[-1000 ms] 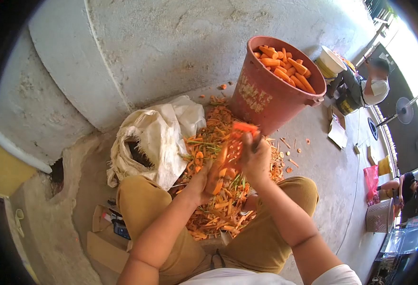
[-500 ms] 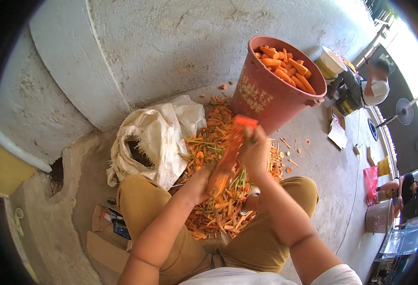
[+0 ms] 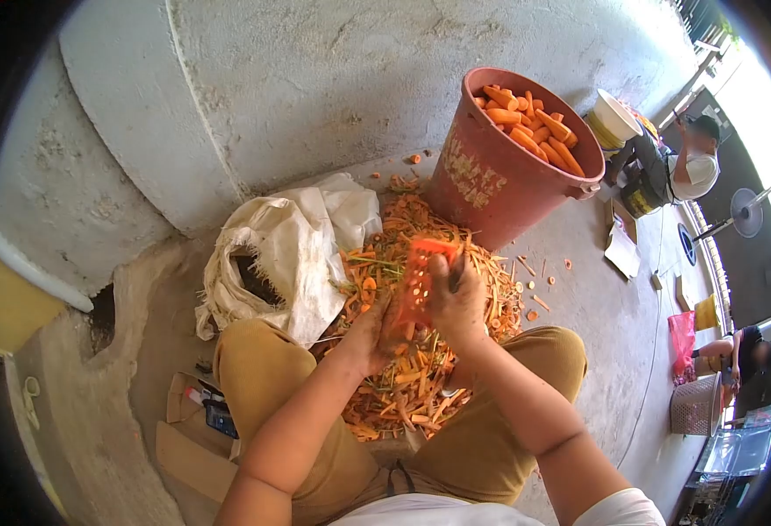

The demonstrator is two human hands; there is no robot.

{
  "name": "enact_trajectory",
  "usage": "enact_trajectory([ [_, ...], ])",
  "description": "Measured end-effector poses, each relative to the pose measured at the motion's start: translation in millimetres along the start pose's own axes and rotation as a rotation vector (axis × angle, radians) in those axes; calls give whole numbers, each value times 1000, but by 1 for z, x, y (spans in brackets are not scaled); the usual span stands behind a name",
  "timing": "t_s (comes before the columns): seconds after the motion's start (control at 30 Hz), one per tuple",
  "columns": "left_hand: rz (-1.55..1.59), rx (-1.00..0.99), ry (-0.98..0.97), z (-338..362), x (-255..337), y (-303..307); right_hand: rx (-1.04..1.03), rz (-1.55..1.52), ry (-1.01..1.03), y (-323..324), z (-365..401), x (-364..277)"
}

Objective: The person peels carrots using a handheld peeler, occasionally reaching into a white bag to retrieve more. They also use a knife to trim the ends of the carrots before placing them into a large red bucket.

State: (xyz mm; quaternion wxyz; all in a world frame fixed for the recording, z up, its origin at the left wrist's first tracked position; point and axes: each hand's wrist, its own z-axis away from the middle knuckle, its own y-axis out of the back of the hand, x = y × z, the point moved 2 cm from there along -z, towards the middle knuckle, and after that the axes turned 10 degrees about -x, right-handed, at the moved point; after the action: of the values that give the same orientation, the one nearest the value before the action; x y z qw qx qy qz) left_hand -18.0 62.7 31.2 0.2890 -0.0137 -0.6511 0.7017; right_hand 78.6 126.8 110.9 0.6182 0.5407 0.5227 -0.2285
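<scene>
My left hand [image 3: 372,333] is closed around the lower end of a long carrot [image 3: 419,280], which slants up and away from me over the heap. Motion smears its bright orange-red upper part. My right hand [image 3: 456,307] is closed at the carrot's upper right side, gripping a small dark-handled tool [image 3: 458,270]; its working end is blurred against the carrot. Below both hands, between my knees, spreads a pile of carrot peelings [image 3: 421,390] with green stem bits. A large red bucket [image 3: 491,193] full of peeled carrots [image 3: 535,131] stands just beyond.
A crumpled white sack [image 3: 302,254] lies left of the peelings. Beside my left knee is an opened cardboard box [image 3: 194,451] holding a dark phone-like object [image 3: 221,418]. A rough wall rises behind. At right are two people, a fan [image 3: 745,210] and a basket [image 3: 697,405].
My right hand has come down and left, nearer my left hand. The carrot's upper end has dropped toward me and stands steeper. My left hand stays nearly in place.
</scene>
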Motion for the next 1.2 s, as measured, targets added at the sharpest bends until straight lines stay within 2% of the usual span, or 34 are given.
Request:
enact_trajectory([
  [0.1, 27, 167, -21, -1, 0, -9, -42, 140, 33, -9, 5, 10],
  [0.2, 44, 234, -34, -4, -3, -4, -2, 162, 120, -10, 6, 16],
  [0.3, -55, 66, -39, -4, 2, -13, 67, 157, 81, -5, -5, 29],
  [0.37, -102, -2, -7, 1, -3, -9, 182, 135, -111, 20, -25, 22],
  [0.4, -124, -35, 9, 3, -5, -5, 257, -120, -170, 33, -35, 10],
  [0.5, -115, -65, 136, 2, -9, 7, 427, 98, -8, 57, -55, 46],
  [0.53, -115, -43, 116, 1, -9, 5, 471, 154, 36, 59, -58, 54],
  [0.6, -118, -2, 76, -2, -5, -2, 516, 216, 13, 60, -60, 58],
  [0.67, -125, 6, 117, 2, -4, 0, 574, 296, -40, 65, -61, 51],
  [0.77, -113, 0, 100, 7, -3, 2, 625, -39, 70, 87, -69, 68],
  [0.87, -132, 69, 11, 5, 5, -2, 395, -19, -42, 62, -52, 47],
  [0.93, -111, 112, -55, 3, 9, -2, 238, -109, 75, 33, -35, 34],
  [0.97, -78, 114, -88, 1, 9, 1, 160, -28, -23, 20, -27, 38],
  [1.0, -46, 115, -120, -1, 9, 4, 50, -398, -110, 7, -13, 3],
  [1.03, 2, 85, -108, -2, 6, 10, -35, -468, -163, -3, -6, -6],
  [1.13, 115, 44, -81, -3, 1, 18, -63, 17, -24, -17, 3, 7],
  [1.2, 155, 83, -76, -3, -1, 12, -49, 74, 37, -21, 6, 11],
])
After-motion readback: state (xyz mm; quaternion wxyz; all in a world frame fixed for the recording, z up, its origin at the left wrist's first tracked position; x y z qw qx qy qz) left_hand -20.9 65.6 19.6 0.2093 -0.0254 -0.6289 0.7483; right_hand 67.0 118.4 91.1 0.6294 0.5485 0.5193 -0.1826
